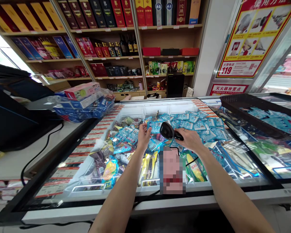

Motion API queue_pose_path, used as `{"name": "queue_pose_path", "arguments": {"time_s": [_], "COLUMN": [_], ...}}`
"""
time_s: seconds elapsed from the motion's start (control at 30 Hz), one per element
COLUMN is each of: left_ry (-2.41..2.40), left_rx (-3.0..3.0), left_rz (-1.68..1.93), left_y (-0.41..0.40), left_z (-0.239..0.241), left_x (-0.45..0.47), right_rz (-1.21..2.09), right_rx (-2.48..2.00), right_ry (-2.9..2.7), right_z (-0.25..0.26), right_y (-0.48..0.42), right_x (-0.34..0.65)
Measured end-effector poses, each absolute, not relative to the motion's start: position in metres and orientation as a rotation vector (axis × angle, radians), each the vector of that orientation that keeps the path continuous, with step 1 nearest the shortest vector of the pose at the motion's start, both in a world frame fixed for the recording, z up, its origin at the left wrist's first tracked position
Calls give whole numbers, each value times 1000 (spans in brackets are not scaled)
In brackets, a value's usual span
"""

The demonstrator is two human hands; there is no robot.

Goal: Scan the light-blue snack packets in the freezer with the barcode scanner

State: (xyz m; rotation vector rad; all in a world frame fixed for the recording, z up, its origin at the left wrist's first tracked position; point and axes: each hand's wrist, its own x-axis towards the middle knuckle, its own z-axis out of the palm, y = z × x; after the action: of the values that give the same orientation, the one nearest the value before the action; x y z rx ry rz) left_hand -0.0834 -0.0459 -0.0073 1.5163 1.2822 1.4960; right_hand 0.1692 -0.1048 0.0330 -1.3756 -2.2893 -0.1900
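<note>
Blue packets [189, 125] are strewn over the glass [128, 110] of a freezer [63, 214], above which one packet [154, 125] is pinched at its left end between the thumb and fingers of the left hand [143, 133]. By its black handle, a scanner [167, 130] is gripped in the right hand [188, 138], its rounded head set over the packet's right end; whether the two touch cannot be told. The packet is judged light, thin and pliable, its shiny film perhaps slippery and easily creased, so it is best held by an edge, with the printed face left uncovered and drawn flat. The scanner is judged stiff and somewhat heavier, best taken around the handle, with fingers kept off the head. Nearer the body, a phone [172, 171] is laid on the freezer beside a black cable [192, 161]. More packets are seen at right, in a dark basket [262, 104].
</note>
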Motion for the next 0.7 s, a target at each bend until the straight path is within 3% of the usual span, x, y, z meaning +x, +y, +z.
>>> {"name": "queue_pose_path", "arguments": {"time_s": [0.53,0.7], "left_ry": [1293,1490], "left_rx": [1502,1646], "left_rz": [1499,1484], "left_y": [-49,-52], "left_z": [-5,-3], "left_x": [-82,-81], "right_rz": [-213,-229], "right_rx": [-1398,-1389], "right_ry": [-2269,-2234], "right_z": [29,33], "right_y": [-101,-104], "right_x": [170,169]}}
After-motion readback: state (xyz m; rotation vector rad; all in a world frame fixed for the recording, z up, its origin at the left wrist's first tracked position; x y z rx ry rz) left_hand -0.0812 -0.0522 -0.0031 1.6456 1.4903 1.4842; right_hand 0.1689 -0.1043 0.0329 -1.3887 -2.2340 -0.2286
